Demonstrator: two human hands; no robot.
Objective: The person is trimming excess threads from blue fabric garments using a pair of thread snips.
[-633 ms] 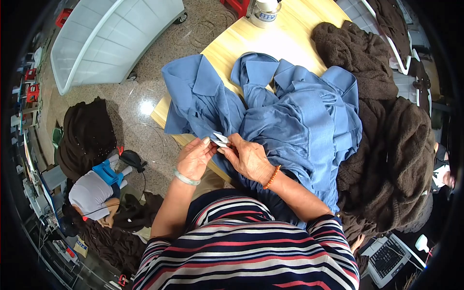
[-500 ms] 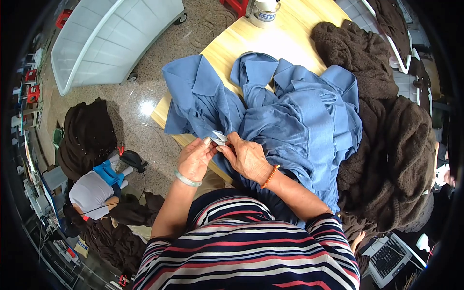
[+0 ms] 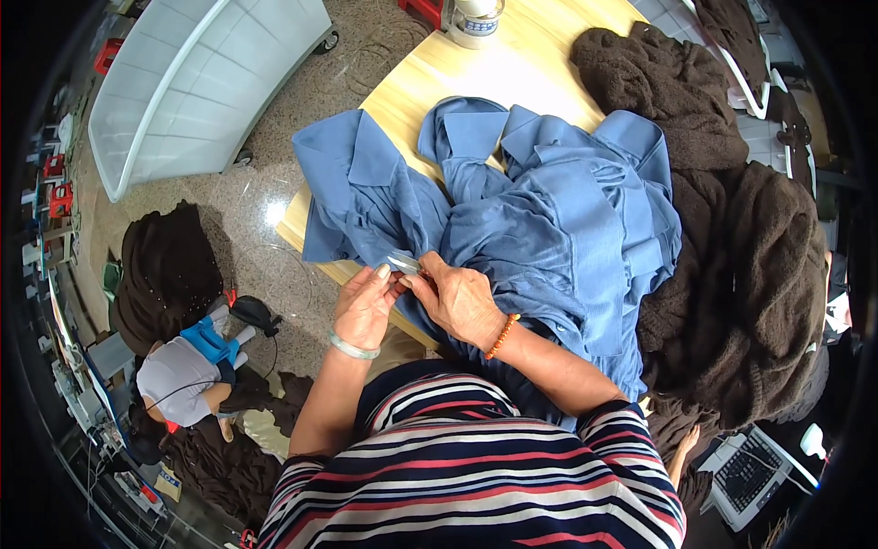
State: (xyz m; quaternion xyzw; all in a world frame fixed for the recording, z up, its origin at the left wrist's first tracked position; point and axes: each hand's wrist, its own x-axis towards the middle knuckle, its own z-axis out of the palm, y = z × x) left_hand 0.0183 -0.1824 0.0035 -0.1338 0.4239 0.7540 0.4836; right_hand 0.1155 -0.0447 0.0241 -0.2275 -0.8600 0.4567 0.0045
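My left hand (image 3: pixel 360 316), with a pale green bangle at its wrist, is pinched closed, its thumb and fingertips meeting those of my right hand. A small, flat, pale shiny piece (image 3: pixel 403 263) sticks out from the fingers of my right hand (image 3: pixel 465 304), which wears an orange bead bracelet. What kind of piece it is I cannot make out, and whatever the left fingertips pinch is hidden. Just beyond both hands, a blue collared garment (image 3: pixel 370 192) hangs over the table's left edge. More blue collared garments (image 3: pixel 585 220) lie heaped to its right.
The wooden table (image 3: pixel 402 87) carries a jar (image 3: pixel 476 23) at its far edge. Dark brown knitwear (image 3: pixel 732 265) is piled along the right. A white wheeled bin (image 3: pixel 206 87) stands far left. On the left, a person (image 3: pixel 178 380) sits by brown garments. A keyboard (image 3: pixel 745 476) is at lower right.
The pale piece has turned and its outline looks less pointed. My hands stay together, fingertips close. The whole view has shifted slightly, so the table and garments appear further left.
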